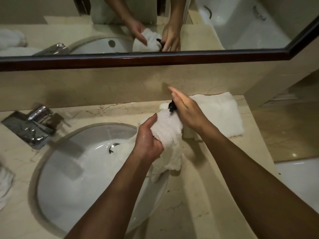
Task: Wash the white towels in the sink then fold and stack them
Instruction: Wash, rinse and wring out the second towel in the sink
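At the right rim of the oval sink (51, 163), centre of the frame, you hold a wet white towel (168, 135) bunched in your left hand (148, 141), fingers and thumb curled round it; its tail hangs over the basin edge. Your right hand (187, 111) lies flat, fingers straight and together, pressing down on the black pump head (171, 106) of a white soap dispenser (163, 106) standing just behind the towel on the marble counter (215, 195). The nozzle points at the cloth.

Assessment: you are at the soaping stage of the wash for this towel. I judge the task early. Rinsing, wringing, folding and stacking are all outstanding for this piece.

To the right of centre, a folded white towel (222, 114) lies flat on the counter against the backsplash; whether it is washed cannot be told. More white cloth (6, 183) shows at the left edge of the frame, blurred, state unknown. No stack of finished towels is evident.

The chrome tap (30, 128) at the left shows no running water. The mirror (241, 31) across the top repeats your hands and the towel.

Markings: a small dark mark sits on the inner wall of the basin near its back rim, too small to read. No other label or writing is legible.
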Tool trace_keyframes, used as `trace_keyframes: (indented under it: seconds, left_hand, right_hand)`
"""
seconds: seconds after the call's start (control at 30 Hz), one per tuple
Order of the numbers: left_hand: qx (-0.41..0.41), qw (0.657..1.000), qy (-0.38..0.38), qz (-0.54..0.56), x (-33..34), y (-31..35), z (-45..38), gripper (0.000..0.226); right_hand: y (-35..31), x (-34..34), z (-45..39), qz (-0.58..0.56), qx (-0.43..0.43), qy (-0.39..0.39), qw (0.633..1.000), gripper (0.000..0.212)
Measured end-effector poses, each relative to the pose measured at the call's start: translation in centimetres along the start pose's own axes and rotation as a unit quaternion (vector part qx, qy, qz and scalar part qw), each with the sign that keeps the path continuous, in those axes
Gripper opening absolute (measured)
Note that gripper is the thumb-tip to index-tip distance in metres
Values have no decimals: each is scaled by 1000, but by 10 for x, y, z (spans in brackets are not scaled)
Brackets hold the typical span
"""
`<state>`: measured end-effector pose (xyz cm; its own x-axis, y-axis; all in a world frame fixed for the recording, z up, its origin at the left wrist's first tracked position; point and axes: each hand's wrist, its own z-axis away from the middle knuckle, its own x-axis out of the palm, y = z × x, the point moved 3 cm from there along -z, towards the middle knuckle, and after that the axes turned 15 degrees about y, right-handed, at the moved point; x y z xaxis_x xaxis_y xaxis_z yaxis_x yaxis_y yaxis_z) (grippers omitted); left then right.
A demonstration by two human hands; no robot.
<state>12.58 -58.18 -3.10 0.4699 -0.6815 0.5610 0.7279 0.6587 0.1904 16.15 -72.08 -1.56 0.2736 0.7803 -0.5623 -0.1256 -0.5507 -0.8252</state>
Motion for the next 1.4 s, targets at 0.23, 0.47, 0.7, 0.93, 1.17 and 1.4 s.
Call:
trace_keyframes:
  seconds: [0.23, 0.47, 0.7, 0.93, 1.17, 1.4]
  left_hand:
    - [36, 996, 80, -24, -34, 13, 8, 37]
    - [117, 978, 158, 64, -79, 34, 34, 62]
    - [288, 921, 248, 80, -159, 70, 65, 12]
    - [178, 938, 203, 217, -234, 123, 35, 37]
    - [230, 946, 215, -80, -258, 133, 38, 20]
    - [221, 935, 144, -238, -253, 108, 96, 30]
  right_hand:
    - [6, -2, 119, -131, 208, 334, 910, 33]
    - [-29, 122, 227, -436, 484, -110, 751, 39]
    - [-27, 137, 163, -534, 478, 140, 683, 42]
    - [-77, 155, 201, -532, 500, 137, 670, 40]
    - [-124, 184, 221, -305, 387, 76, 867, 47]
    - [-154, 272, 202, -230, 455, -45, 859, 43]
